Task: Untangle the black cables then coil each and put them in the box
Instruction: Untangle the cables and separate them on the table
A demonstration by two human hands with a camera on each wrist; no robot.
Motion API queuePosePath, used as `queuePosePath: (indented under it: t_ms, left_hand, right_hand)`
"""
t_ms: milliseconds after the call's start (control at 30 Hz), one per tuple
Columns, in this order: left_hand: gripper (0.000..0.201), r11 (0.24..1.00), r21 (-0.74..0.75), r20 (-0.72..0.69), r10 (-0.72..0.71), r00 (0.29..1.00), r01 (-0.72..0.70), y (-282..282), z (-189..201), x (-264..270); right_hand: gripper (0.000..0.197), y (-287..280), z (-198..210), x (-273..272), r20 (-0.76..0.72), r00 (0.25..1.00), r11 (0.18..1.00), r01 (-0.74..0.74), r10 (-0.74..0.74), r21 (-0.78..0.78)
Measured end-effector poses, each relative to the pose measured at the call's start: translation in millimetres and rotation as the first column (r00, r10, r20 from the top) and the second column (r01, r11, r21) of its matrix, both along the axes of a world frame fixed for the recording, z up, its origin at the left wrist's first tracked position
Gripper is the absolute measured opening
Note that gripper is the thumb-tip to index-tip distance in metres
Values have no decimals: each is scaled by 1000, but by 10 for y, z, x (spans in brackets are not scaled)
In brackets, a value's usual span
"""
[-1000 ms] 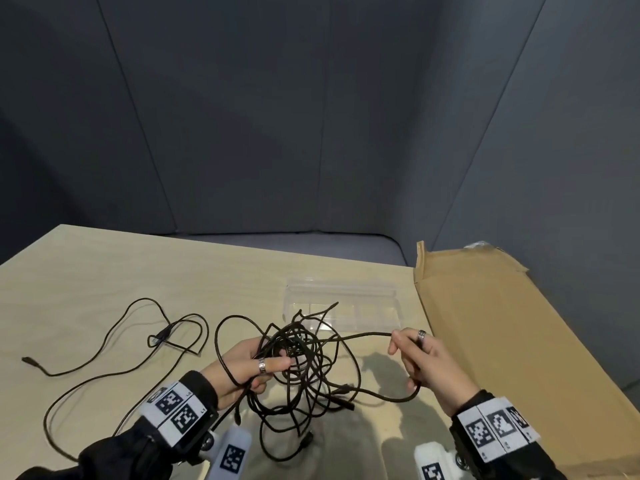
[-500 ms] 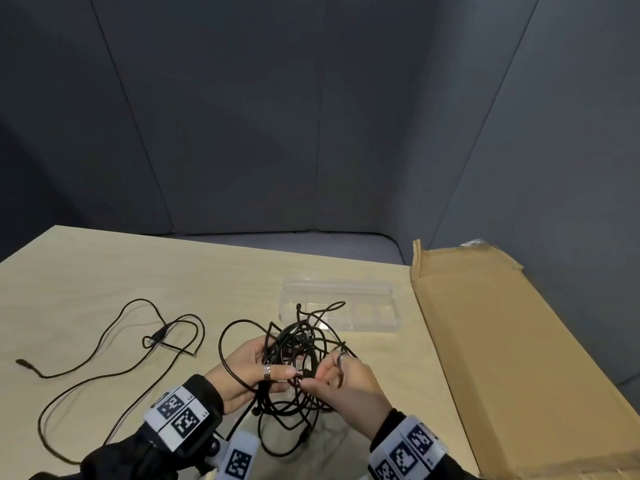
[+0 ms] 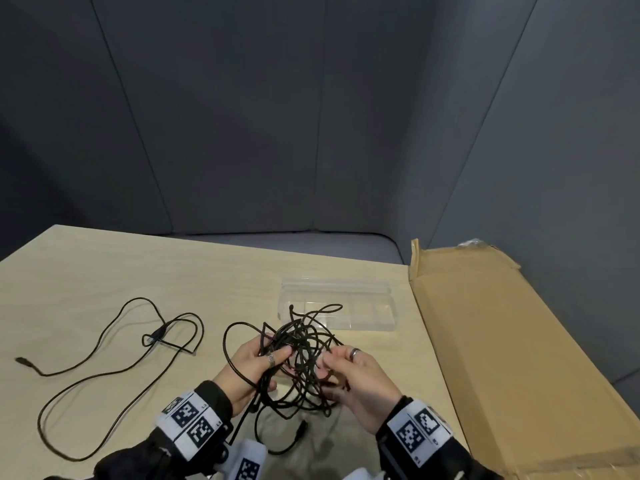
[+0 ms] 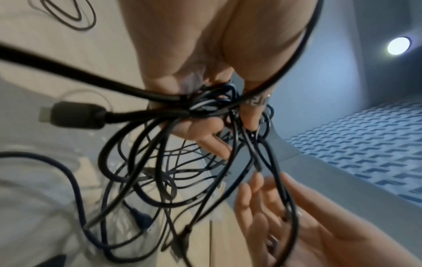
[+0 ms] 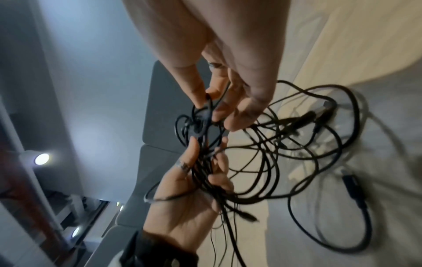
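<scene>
Holding the tangle of black cables (image 3: 301, 358) above the near edge of the table (image 3: 138, 271), the left hand (image 3: 247, 368) has its fingers curled around a bunch of strands, thumb pressed on top. The right hand (image 3: 360, 386) pinches a single strand between thumb and fingertips (image 5: 200, 101) at the tangle's right side. The tangle has no clear long axis; loops hang downward, and one plug end (image 3: 302, 427) trails onto the table toward the person. How many cables it contains cannot be told. A separate cable (image 3: 114, 362) lies loose on the table to the left, its long run heading left, well apart from the hands. The clear plastic box (image 3: 367, 306) sits just behind the tangle, long axis left to right; loops overlap its front wall in the head view. A flattened cardboard sheet (image 3: 502, 358) borders the table's right edge. Both wrist views are blurred.
</scene>
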State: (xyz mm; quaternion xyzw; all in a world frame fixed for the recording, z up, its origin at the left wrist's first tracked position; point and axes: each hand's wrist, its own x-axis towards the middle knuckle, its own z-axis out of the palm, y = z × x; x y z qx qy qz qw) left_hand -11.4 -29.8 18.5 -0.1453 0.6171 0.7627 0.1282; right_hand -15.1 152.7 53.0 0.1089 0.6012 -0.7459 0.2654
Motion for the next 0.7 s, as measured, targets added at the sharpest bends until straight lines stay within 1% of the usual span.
queuePosePath:
  t_ms: [67, 200, 233, 267, 367, 433, 500, 533, 567, 600, 633, 667, 700]
  left_hand:
    - [19, 999, -34, -27, 8, 1000, -9, -55, 0, 1]
    - [11, 988, -148, -118, -70, 991, 52, -157, 47, 47]
    - [12, 984, -167, -139, -84, 987, 60, -177, 72, 54]
    - [13, 981, -185, -159, -89, 983, 59, -199, 86, 56]
    - [12, 976, -215, -199, -65, 978, 22, -214, 97, 55]
    - [11, 979, -205, -211, -37, 977, -7, -185, 96, 63]
    - [16, 977, -214, -223, -48, 974, -1, -184, 95, 50]
    - [16, 976, -218, -226, -46, 973, -4, -205, 93, 38]
    - [13, 977, -212, -221, -30, 975, -18, -229, 92, 28]
    - [10, 980, -194, -207, -5, 978, -36, -260, 86, 15]
    - [11, 986, -160, -189, 18, 982, -49, -287, 89, 3]
    - [13, 989, -138, -182, 32, 983, -58, -323, 86, -12]
    - [13, 989, -139, -197, 32, 980, -60, -346, 96, -24]
  right_hand:
    - [2, 99, 66, -4, -27, 1000, 999, 14, -16, -40]
    - [6, 273, 144, 32, 5, 996, 963, 86, -87, -254]
    - [8, 306, 145, 39, 0, 997, 964, 81, -83, -254]
    - [9, 340, 141, 47, -24, 997, 975, 61, -68, -213]
    - [14, 441, 146, 58, -165, 986, 996, -37, 23, -80]
    - [16, 488, 184, 59, -224, 972, 995, -90, 77, -51]
    - [28, 547, 257, 35, -242, 966, 993, -110, 95, -50]
    - [37, 581, 292, 15, -243, 968, 991, -86, 59, -106]
    - [45, 624, 295, -19, -229, 973, 975, -38, -13, -217]
    - [49, 657, 306, -48, -186, 978, 936, 24, -95, -351]
    - [49, 682, 312, -68, -129, 980, 888, 78, -152, -454]
    - [47, 692, 313, -72, -76, 984, 866, 104, -161, -490]
    - [41, 695, 316, -59, -60, 991, 892, 83, -122, -444]
